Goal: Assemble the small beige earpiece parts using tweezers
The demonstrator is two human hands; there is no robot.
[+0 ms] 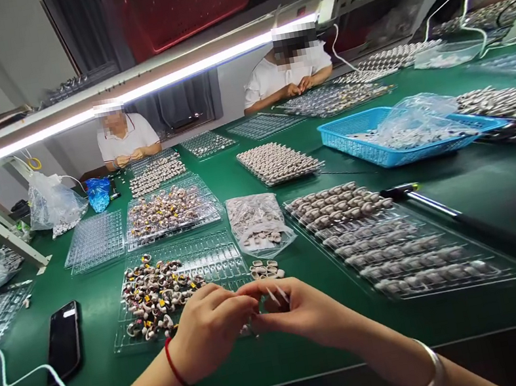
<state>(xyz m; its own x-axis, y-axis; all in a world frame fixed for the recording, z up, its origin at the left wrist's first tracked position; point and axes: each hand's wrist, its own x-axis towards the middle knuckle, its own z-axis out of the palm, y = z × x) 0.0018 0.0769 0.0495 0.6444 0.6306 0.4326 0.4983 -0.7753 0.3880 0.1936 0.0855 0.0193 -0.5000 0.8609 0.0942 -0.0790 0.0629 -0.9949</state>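
Left hand (213,320) and right hand (306,311): pinched together on one small piece (253,329)

Landmark: clear bag (256,220). Hands and small piece: on its near side, nearer than the loose shells (266,270); piece mostly hidden, so I cannot tell its form. Piled parts (153,294): left of the bag and nearer. Rowed pieces (388,253): right of the bag. Handling, by my judgement: fingertip pressure light and even; piece tilted toward the lamp (168,79) so I can check it; left hand clear of the piled parts.
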